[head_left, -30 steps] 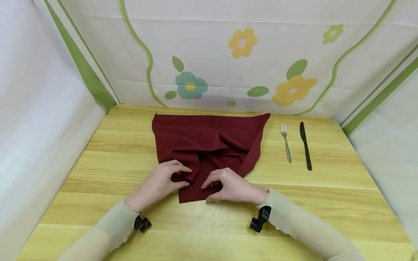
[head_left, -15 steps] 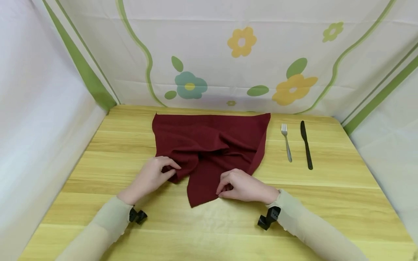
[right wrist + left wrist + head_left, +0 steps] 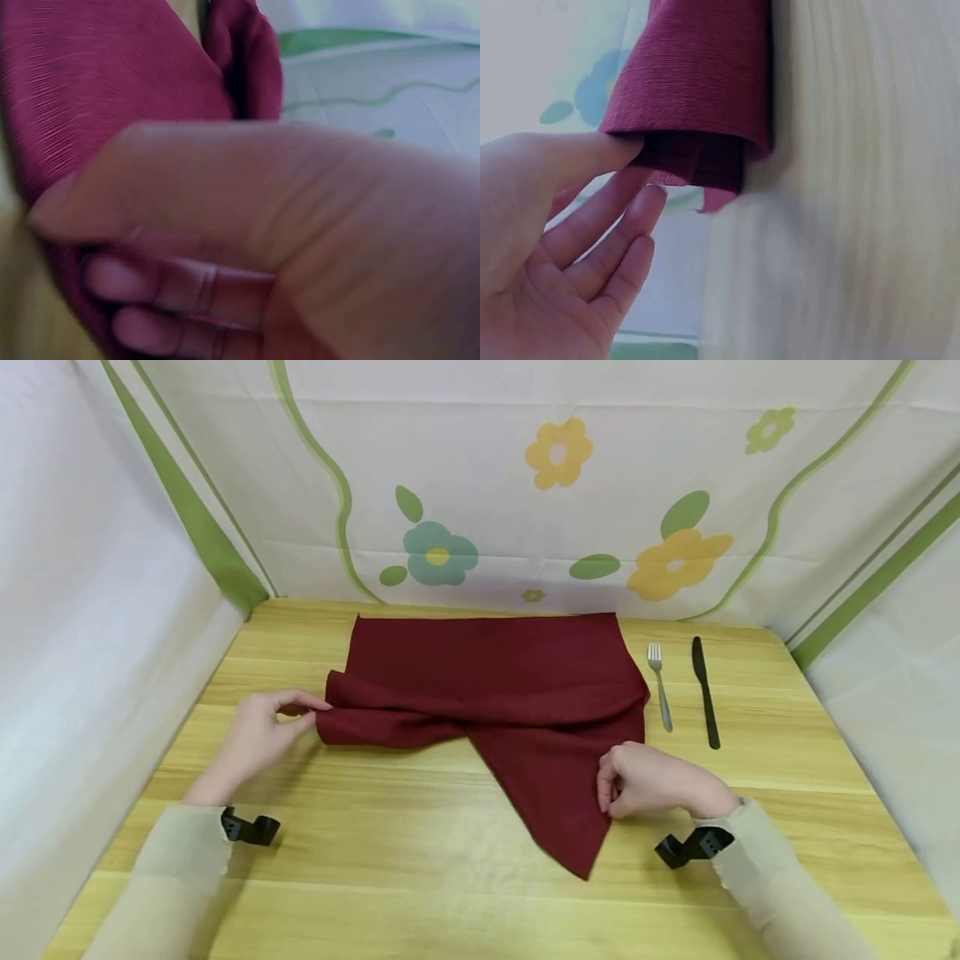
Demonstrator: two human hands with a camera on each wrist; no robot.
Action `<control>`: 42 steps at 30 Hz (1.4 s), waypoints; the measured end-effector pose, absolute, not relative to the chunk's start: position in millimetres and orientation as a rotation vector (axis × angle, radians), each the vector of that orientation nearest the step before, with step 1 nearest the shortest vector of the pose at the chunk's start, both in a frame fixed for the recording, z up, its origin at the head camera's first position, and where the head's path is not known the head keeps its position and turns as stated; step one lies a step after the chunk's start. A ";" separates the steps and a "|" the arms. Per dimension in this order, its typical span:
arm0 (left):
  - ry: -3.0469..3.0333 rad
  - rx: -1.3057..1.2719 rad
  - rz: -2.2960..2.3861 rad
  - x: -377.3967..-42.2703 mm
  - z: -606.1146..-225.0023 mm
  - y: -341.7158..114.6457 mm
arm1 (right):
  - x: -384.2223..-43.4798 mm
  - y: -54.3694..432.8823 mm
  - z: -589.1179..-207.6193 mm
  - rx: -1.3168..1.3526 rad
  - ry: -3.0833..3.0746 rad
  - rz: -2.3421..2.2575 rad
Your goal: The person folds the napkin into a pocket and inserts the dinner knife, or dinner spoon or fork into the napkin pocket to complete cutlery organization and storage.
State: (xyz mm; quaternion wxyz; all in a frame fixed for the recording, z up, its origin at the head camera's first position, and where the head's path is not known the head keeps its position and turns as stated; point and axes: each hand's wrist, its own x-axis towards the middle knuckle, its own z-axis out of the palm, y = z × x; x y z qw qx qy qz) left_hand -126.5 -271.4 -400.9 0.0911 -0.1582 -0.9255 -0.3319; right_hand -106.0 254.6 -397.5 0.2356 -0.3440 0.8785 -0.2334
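A dark red cloth napkin (image 3: 487,664) lies partly folded on the wooden table, its far edge straight along the back. My left hand (image 3: 262,735) pinches the napkin's rolled-over left end between thumb and forefinger; in the left wrist view the cloth (image 3: 690,82) curves over in a hollow fold above the other fingers. At the right, my right hand (image 3: 652,781) pinches the napkin's near right edge, with a pointed corner hanging toward the front of the table. In the right wrist view the thumb lies over the cloth (image 3: 112,82) and the other fingers are curled.
A fork (image 3: 660,687) and a black table knife (image 3: 705,693) lie side by side to the right of the napkin. White fabric walls with printed flowers (image 3: 558,452) stand behind and at both sides of the wooden table (image 3: 420,860).
Both hands have moved apart, left hand to the left and right hand to the right, stretching the napkin wider. Its near corner has swung right, and the crumpled middle has flattened.
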 end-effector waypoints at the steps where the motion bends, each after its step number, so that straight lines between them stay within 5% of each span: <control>1: -2.766 -0.435 -1.003 -127.3 -401.7 -273.6 | -106.7 258.7 -395.9 -0.928 2.424 -0.619; 14: -2.973 -0.207 -1.213 -115.6 -409.3 -264.6 | -92.1 219.2 -413.4 -1.028 2.573 -0.769; 21: -2.921 -0.462 -1.279 -114.5 -414.7 -263.9 | -84.1 206.2 -419.9 -1.037 2.558 -0.737; 34: -2.679 -0.317 -1.477 -121.3 -379.1 -275.4 | -97.5 265.7 -386.7 -1.036 2.452 -1.065; 42: -3.208 -0.447 -1.062 -120.5 -381.2 -289.7 | -101.0 289.5 -378.6 -0.993 2.413 -1.058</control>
